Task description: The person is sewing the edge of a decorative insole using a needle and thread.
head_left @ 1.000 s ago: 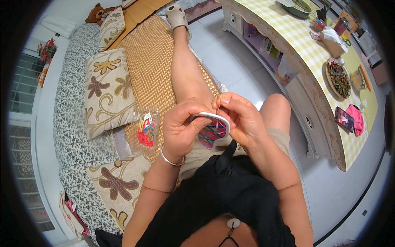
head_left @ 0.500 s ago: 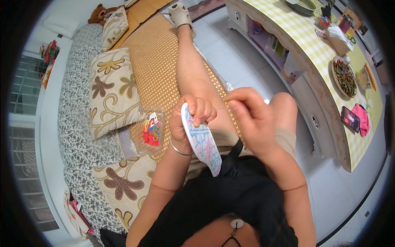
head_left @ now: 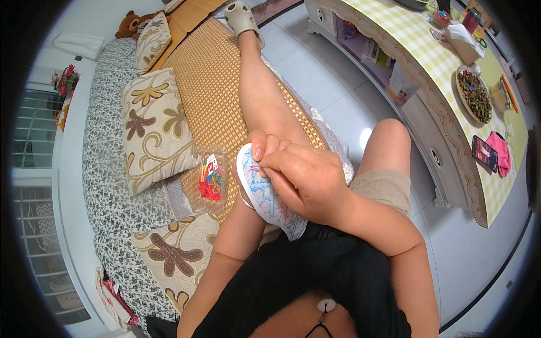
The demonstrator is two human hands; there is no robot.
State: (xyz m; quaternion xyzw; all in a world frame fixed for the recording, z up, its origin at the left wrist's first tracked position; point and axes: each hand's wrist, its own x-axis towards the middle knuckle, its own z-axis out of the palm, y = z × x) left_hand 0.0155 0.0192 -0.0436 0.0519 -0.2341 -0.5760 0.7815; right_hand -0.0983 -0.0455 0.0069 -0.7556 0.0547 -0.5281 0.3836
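Observation:
My left hand (head_left: pixel 259 141) is closed on the far end of an insole (head_left: pixel 265 194), white-edged and stitched with blue and pink patterns. The insole tilts toward my lap. My right hand (head_left: pixel 315 179) lies over its right side, thumb and forefinger pinched together at the stitched face, close to my left fingertips. Whatever sits in that pinch is too small or hidden to make out. Left of my hands, a clear plastic bag (head_left: pixel 211 179) of red, blue and yellow thread rests on the woven mat (head_left: pixel 205 79).
Patterned cushions (head_left: pixel 155 127) lie along the left of the seat. My outstretched leg (head_left: pixel 262 96) crosses the mat. To the right runs a table (head_left: pixel 406 42) with a checked cloth, carrying a plate of food (head_left: pixel 474 96), a phone (head_left: pixel 484 153) and a pink cloth (head_left: pixel 500 149).
My right hand, held apart on the right with a fine thread running to the insole, has come left onto the insole. The insole's stitched face has turned more into view.

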